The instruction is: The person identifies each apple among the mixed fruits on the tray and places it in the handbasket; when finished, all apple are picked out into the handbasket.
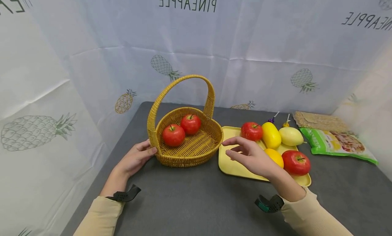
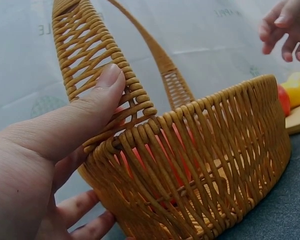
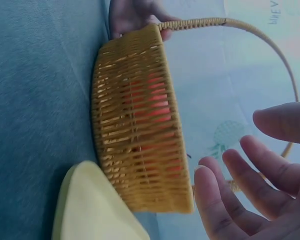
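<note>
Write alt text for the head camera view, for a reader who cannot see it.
A person's left hand holds the rim of a wicker basket containing two red apples, while the empty right hand hovers open over a yellow tray of mixed fruit. Everything sits on a dark grey table against a pineapple-print backdrop.

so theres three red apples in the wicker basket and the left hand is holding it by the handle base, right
Not quite: the basket holds two red apples, not three, as the head view shows. The rest stands: the left hand grips the basket at the foot of its handle.
</note>
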`<state>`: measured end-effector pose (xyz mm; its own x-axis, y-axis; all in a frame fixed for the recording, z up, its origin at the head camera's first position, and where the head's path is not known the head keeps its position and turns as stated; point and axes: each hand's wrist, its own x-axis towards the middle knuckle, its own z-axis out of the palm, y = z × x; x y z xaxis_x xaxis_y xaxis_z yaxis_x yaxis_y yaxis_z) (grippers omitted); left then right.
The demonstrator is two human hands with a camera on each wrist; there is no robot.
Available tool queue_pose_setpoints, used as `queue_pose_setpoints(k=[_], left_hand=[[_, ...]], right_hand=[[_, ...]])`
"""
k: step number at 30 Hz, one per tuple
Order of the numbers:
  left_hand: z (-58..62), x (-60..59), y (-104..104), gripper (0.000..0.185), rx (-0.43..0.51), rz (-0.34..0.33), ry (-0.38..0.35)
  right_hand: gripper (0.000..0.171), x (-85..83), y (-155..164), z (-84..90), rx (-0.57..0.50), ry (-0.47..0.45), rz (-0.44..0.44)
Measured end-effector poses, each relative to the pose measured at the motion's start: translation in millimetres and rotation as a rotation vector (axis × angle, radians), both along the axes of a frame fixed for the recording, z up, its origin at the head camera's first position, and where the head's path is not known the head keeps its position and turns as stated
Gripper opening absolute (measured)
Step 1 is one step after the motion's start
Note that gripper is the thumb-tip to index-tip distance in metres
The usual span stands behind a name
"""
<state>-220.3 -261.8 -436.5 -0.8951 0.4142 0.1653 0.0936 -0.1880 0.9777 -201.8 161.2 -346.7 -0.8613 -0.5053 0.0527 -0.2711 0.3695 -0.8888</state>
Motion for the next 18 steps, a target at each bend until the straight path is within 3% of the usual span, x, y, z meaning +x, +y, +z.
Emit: queue_pose_setpoints(k=[9,18], left_hand=[[0.9,1.6,0.6,0.035,0.012,-0.006,0.016],[0.2,-0.3,0.5,0.034,0.005,0.007,-0.002]], right_hand=[[0.034,11.7,19.0,-1.8,-0.037,0.031,-0.096],[0.038,24.4,42.5,0.7,-0.025,-0.023,-0.228]])
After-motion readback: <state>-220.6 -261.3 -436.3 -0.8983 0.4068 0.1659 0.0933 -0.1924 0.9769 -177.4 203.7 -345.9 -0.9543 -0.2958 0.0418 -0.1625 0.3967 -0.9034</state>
